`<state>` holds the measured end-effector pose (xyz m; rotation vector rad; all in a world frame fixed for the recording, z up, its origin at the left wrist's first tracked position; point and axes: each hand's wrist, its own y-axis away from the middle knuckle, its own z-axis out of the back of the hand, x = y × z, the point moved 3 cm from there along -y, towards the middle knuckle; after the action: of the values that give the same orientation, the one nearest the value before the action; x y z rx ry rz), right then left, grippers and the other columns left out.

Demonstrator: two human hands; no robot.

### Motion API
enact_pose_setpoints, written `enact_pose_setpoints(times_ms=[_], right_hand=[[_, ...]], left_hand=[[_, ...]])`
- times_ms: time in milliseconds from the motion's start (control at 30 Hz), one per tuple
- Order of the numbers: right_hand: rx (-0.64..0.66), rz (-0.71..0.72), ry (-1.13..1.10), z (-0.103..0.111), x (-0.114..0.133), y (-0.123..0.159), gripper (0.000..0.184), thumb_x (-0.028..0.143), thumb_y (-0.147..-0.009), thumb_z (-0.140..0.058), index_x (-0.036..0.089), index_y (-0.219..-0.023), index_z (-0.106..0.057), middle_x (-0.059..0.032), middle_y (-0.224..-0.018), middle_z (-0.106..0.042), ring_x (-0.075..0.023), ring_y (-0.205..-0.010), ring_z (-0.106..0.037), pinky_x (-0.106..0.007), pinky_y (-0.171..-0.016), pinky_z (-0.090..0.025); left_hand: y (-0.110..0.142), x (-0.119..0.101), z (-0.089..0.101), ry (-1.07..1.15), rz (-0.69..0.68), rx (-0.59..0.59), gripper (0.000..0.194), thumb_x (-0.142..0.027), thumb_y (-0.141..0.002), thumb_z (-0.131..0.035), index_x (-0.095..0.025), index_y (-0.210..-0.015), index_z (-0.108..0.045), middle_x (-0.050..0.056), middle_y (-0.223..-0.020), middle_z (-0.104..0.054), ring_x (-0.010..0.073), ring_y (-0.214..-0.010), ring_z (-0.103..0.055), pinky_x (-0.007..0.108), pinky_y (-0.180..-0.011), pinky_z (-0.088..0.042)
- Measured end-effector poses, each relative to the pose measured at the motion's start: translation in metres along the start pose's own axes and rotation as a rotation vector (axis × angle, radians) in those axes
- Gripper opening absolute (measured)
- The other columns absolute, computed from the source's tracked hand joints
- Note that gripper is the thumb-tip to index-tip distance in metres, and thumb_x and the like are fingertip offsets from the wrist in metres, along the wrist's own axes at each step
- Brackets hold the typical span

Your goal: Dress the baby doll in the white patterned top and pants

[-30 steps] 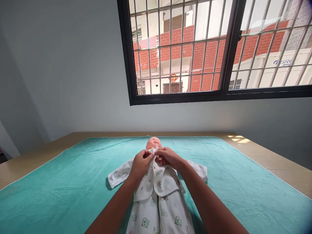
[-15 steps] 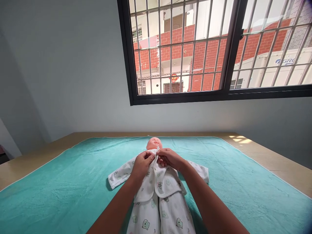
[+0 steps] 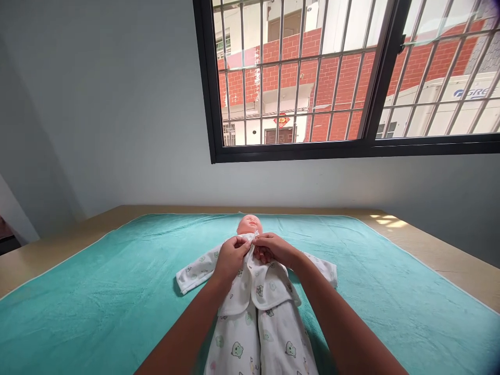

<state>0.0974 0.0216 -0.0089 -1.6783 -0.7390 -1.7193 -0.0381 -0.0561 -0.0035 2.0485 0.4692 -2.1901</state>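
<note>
A baby doll [image 3: 249, 224] lies on its back, its head toward the wall. It wears a white patterned baby jacket [image 3: 269, 291] with long sleeves spread to both sides, over matching trousers [image 3: 236, 348]. At the collar, my left hand [image 3: 233, 255] pinches one front edge of the jacket between thumb and finger. My right hand [image 3: 275, 249] pinches the other edge close beside it, its remaining fingers curled. Below my hands the two front edges part toward the hem. Any fastener between the fingertips is too small to make out.
A turquoise blanket [image 3: 117, 297] covers most of the wooden table [image 3: 445, 250]. Behind the table stands a grey wall [image 3: 156, 179] with a dark-framed, barred window [image 3: 297, 151] above. Sunlight patches fall on the table's far right corner.
The view has tilted slightly, so the doll and table sit a little higher. Both hands keep pinching the jacket edges at the collar, with hardly any movement.
</note>
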Motion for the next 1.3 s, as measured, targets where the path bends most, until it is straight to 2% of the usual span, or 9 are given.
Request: enact_pose_setpoints(times_ms=[167,300,533,767,1033,1167,1300], right_hand=[[-0.002,-0.008,0.035,-0.0015,0.0025,0.0004,0.037,0.041,-0.087,-0.061,0.014,-0.062,-0.060,-0.0008,-0.055,-0.057,-0.0086,-0.046,-0.049,-0.021,-0.045,-0.034],[0.015,-0.014,0.036,-0.0018,0.0062,0.0030,0.039,0.049,-0.088,-0.060,0.014,-0.071,-0.059,-0.0020,-0.063,-0.061,-0.0082,-0.048,-0.052,-0.020,-0.045,-0.035],[0.039,-0.020,0.055,-0.0009,0.0077,0.0045,0.026,0.037,-0.079,-0.073,0.016,-0.080,-0.057,0.0023,-0.060,-0.059,-0.0082,-0.049,-0.052,-0.018,-0.044,-0.035],[0.090,0.001,0.110,-0.0014,0.0083,0.0023,0.031,0.040,-0.080,-0.074,0.016,-0.077,-0.054,0.0018,-0.058,-0.058,-0.0079,-0.049,-0.050,-0.019,-0.046,-0.037],[0.102,0.005,0.069,-0.0014,0.0078,0.0029,0.035,0.041,-0.077,-0.077,0.019,-0.082,-0.051,0.0032,-0.059,-0.058,-0.0084,-0.049,-0.050,-0.019,-0.045,-0.035],[0.105,-0.001,0.072,0.0000,0.0065,0.0034,0.031,0.038,-0.079,-0.075,0.019,-0.083,-0.051,0.0028,-0.057,-0.058,-0.0093,-0.050,-0.051,-0.018,-0.045,-0.035],[0.074,-0.007,0.037,0.0016,0.0056,0.0039,0.023,0.033,-0.079,-0.071,0.018,-0.086,-0.055,0.0012,-0.061,-0.060,-0.0097,-0.052,-0.053,-0.019,-0.045,-0.036]], left_hand=[[-0.0013,0.0004,0.0002,-0.035,-0.001,-0.025,0.020,-0.037,-0.070,-0.065,-0.017,-0.072,-0.065,0.002,-0.072,-0.068,0.0179,-0.071,-0.060,0.029,-0.068,-0.045],[-0.0015,0.0005,0.0019,-0.066,-0.010,-0.041,0.019,-0.036,-0.070,-0.065,-0.017,-0.072,-0.065,0.002,-0.072,-0.068,0.0177,-0.072,-0.059,0.029,-0.070,-0.044],[-0.0028,0.0044,0.0038,-0.102,-0.002,-0.033,0.015,-0.032,-0.070,-0.067,-0.017,-0.068,-0.064,0.002,-0.071,-0.067,0.0171,-0.070,-0.059,0.029,-0.068,-0.043],[-0.0010,0.0024,0.0016,-0.094,-0.003,0.020,0.032,-0.048,-0.074,-0.066,-0.017,-0.069,-0.063,0.003,-0.071,-0.068,0.0188,-0.070,-0.061,0.030,-0.068,-0.044],[-0.0019,0.0031,0.0000,-0.080,-0.008,0.000,0.015,-0.029,-0.072,-0.065,-0.017,-0.081,-0.064,0.006,-0.084,-0.072,0.0212,-0.082,-0.066,0.032,-0.078,-0.047],[-0.0036,0.0064,0.0008,-0.058,0.008,-0.040,0.022,-0.024,-0.068,-0.068,-0.016,-0.087,-0.062,0.006,-0.086,-0.070,0.0193,-0.081,-0.064,0.030,-0.076,-0.047],[-0.0022,0.0068,0.0021,-0.015,0.032,-0.054,0.029,-0.028,-0.070,-0.066,-0.016,-0.095,-0.059,0.005,-0.086,-0.068,0.0159,-0.075,-0.062,0.027,-0.070,-0.047]])
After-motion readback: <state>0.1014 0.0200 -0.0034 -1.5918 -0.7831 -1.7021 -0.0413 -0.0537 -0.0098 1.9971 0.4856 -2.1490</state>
